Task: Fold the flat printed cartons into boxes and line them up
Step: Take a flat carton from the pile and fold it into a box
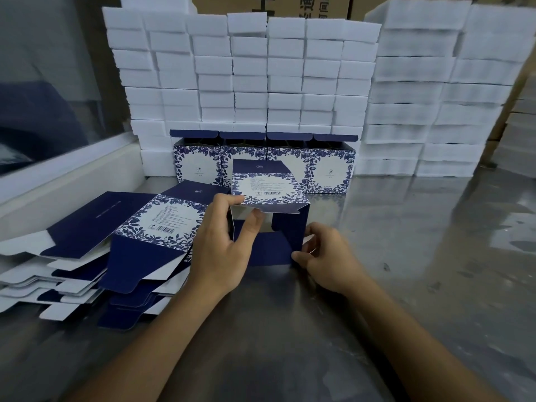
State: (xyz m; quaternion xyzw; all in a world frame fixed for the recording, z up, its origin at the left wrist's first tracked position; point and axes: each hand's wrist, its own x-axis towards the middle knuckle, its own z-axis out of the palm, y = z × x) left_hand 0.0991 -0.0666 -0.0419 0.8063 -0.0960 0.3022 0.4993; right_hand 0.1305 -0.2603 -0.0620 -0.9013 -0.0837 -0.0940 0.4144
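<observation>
Broadly, the back of the scene is filled by stacks of white foam blocks [290, 74], piled in columns on the metal table [406, 256], with brown shipping cartons [275, 5] partly seen behind them. At the left, a pale sill and a glass pane [43, 97] are seen beside the table. Against the foot of the foam wall, a row of four folded boxes [264, 163] is lined up side by side, each printed with blue leaves around a white panel, their dark blue top flaps standing open. On the left part of the table, a loose pile of flat cartons [95, 248] is spread, dark blue and white, with the topmost one showing a leaf-bordered label and a barcode. Just in front of the row, near the table's middle, a part-folded carton [278, 227] is held upright with its open end facing the camera, its barcode panel on top and a dark blue flap hanging into the opening. It is gripped at its left edge by the left hand [223, 248], whose thumb is laid on the top panel while the fingers are curled into the opening. The lower right corner of the blue flap is pinched by the right hand [324, 256], with its fingers curled against the carton's right side.
</observation>
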